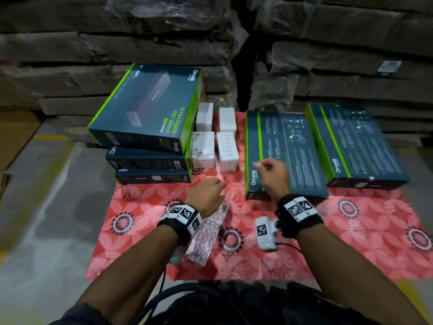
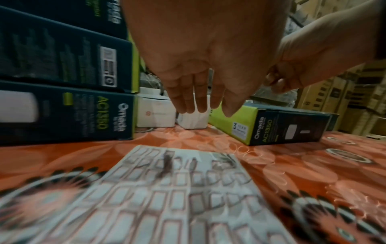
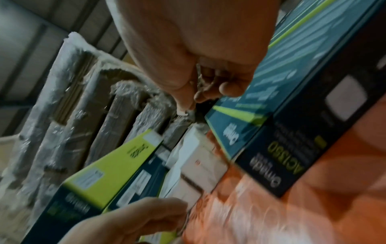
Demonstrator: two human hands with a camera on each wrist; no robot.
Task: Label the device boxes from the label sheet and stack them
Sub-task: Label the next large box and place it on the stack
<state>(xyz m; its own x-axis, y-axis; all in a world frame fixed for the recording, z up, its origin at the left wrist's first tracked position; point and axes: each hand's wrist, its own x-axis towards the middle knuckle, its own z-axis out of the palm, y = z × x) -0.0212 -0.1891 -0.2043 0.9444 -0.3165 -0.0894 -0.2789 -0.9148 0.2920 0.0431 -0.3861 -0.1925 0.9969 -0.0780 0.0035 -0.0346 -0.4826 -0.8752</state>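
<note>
My right hand (image 1: 260, 165) pinches a small white label (image 1: 257, 164) between thumb and forefinger, above the near left part of a dark teal device box (image 1: 290, 146) lying flat. In the right wrist view the label (image 3: 182, 113) shows at the fingertips (image 3: 189, 103). The left hand (image 1: 219, 185) hovers with straight fingers (image 2: 198, 99), holding nothing, over the far end of the label sheet (image 1: 207, 233), which lies on the red cloth (image 1: 351, 242). The sheet (image 2: 177, 198) fills the near part of the left wrist view.
Three teal boxes (image 1: 150, 109) are stacked at the left. Several small white boxes (image 1: 215, 137) sit in the middle. A second flat teal box (image 1: 358, 141) lies at the right. Wrapped cardboard stacks (image 1: 328, 55) stand behind the cloth.
</note>
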